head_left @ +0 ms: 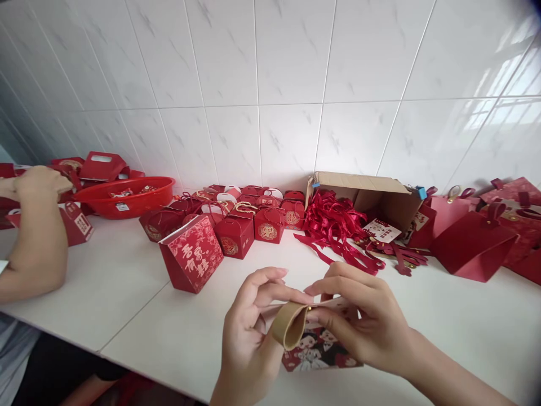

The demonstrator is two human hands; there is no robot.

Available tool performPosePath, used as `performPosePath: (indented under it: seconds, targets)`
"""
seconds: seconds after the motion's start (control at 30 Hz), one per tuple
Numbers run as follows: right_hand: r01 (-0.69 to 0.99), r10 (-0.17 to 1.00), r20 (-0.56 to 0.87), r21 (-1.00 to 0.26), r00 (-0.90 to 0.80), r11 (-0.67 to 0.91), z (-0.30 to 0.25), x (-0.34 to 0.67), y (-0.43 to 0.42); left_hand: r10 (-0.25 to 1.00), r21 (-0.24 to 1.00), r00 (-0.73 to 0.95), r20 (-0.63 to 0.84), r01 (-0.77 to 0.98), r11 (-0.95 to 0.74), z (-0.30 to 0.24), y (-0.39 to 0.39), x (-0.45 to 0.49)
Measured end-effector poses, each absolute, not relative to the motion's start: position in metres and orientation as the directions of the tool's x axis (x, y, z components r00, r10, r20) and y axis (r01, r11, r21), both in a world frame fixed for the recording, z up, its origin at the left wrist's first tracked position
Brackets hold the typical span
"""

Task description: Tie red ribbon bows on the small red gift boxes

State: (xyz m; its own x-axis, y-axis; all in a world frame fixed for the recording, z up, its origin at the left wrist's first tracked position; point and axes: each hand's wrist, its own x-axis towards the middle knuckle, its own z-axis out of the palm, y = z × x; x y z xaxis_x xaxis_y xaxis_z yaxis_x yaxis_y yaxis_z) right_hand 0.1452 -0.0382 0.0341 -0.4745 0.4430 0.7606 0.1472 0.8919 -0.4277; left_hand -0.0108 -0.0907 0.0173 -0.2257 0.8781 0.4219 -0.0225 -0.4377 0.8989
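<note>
My left hand (249, 332) and my right hand (363, 321) meet near the front edge of the white table (127, 293). Together they pinch a tan strap (289, 324), bent into a loop, with a small brass stud where the fingertips touch. The strap belongs to a flat red gift box (315, 352) printed with cartoon figures, lying on the table under my right hand. Both hands have fingers pressed together on the strap.
Several small red gift boxes (236, 217) stand along the tiled wall. A larger red box (192, 259) sits closer. A cardboard box (372, 194) spills red ribbons (338, 228). Red bags (473, 242) lie right. Another person's arm (38, 237) and a red basin (122, 197) are left.
</note>
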Motion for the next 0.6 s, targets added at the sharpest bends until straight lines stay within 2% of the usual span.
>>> performPosePath:
  seconds: [0.13, 0.3, 0.47, 0.6]
  targets:
    - [0.109, 0.463, 0.719, -0.482, -0.518, 0.870, 0.034, 0.145, -0.034, 0.887, 0.909, -0.214, 0.410, 0.017, -0.416, 0.015, -0.089, -0.015]
    - [0.145, 0.510, 0.630, -0.537, -0.586, 0.831, 0.033, 0.145, -0.033, 0.878, 0.882, -0.094, 0.470, 0.101, -0.461, 0.012, -0.085, -0.024]
    - [0.144, 0.523, 0.577, -0.574, -0.627, 0.806, 0.031, 0.144, -0.032, 0.926, 0.937, -0.147, 0.348, 0.019, -0.350, 0.015, -0.085, -0.019]
    - [0.148, 0.534, 0.593, -0.574, -0.603, 0.805, 0.026, 0.138, -0.031, 0.948, 0.949, -0.043, 0.316, 0.029, -0.315, 0.013, -0.079, -0.023]
